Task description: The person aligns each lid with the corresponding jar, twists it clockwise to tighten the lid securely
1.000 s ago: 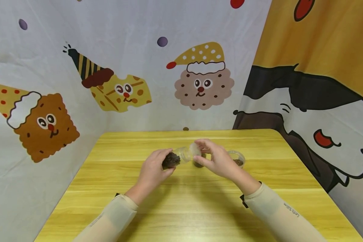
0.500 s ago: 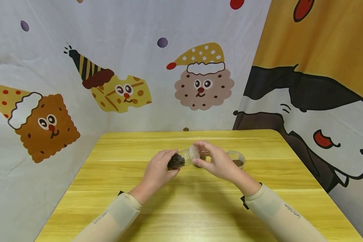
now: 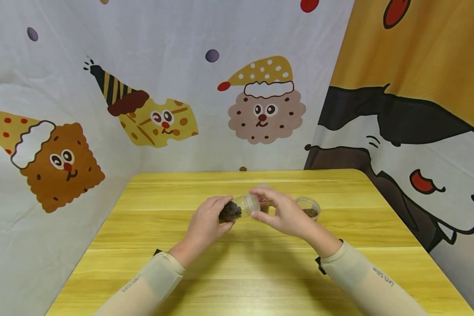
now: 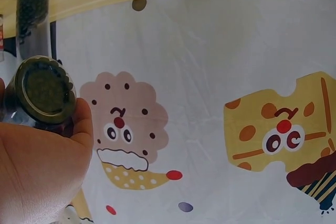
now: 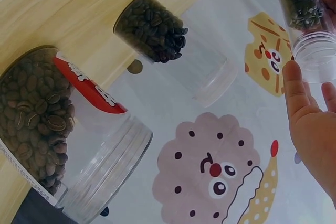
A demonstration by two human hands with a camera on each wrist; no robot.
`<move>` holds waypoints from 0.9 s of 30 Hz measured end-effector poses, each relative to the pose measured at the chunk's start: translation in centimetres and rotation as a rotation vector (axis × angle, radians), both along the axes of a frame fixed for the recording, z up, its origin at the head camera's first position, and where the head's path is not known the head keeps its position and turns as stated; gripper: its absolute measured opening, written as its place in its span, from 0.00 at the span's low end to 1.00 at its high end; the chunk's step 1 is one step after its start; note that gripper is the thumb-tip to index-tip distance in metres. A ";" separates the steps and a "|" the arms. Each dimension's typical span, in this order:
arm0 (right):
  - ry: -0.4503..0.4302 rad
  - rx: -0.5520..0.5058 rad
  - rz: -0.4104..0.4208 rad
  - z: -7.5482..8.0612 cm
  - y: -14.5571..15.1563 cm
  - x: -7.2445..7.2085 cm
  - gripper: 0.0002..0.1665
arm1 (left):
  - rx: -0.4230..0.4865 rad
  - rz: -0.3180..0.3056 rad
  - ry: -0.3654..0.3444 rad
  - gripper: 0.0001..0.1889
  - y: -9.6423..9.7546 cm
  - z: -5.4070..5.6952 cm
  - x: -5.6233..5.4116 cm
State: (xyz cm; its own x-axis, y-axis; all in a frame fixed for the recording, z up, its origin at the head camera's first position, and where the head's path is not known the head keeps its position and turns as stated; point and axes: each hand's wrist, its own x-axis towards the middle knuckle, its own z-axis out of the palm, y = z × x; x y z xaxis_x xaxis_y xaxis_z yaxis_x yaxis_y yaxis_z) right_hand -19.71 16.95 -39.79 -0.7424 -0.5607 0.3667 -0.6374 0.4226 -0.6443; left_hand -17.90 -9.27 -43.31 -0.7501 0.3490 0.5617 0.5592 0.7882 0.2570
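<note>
My left hand (image 3: 208, 221) grips a small clear jar (image 3: 231, 211) part filled with dark, leaf-like bits. The jar lies tilted on its side, mouth towards the right, its base (image 4: 46, 88) facing the left wrist camera. At the mouth sits a translucent lid (image 3: 253, 203), in line with the neck. My right hand (image 3: 282, 211) holds the lid's edge between thumb and fingers; in the right wrist view a fingertip lies right at its rim. Behind the right hand, partly hidden in the head view, stands another small jar (image 5: 152, 27) of dark coffee beans.
A larger clear jar (image 5: 37, 114) of brown coffee beans, with a red label (image 5: 86, 82), stands to the right of the right hand. All this is over a wooden table (image 3: 237, 272), with a printed cloth (image 3: 205, 131) hanging behind it.
The left hand has brought the jar right, up to the lid. The lid has gone from tilted at the mouth to lined up with the neck. The right hand has dropped slightly.
</note>
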 end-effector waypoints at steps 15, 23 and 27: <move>-0.013 -0.021 0.053 -0.2 -0.2 -0.2 0.37 | 0.009 -0.015 0.001 0.39 0.2 -0.1 0.2; -0.025 0.034 0.030 -0.1 -0.4 -0.1 0.37 | 0.002 -0.018 0.015 0.39 0.2 -0.1 0.3; -0.042 0.044 0.020 -0.2 -0.4 -0.2 0.36 | 0.003 -0.021 0.009 0.39 0.2 0.0 0.4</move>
State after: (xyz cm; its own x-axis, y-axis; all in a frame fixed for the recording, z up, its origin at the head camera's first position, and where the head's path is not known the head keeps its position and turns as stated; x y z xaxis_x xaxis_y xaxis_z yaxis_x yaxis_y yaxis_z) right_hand -19.87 16.50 -40.02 -0.7448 -0.5907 0.3102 -0.6192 0.4388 -0.6512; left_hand -17.50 -9.12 -43.33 -0.7378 0.3628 0.5693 0.5777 0.7755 0.2545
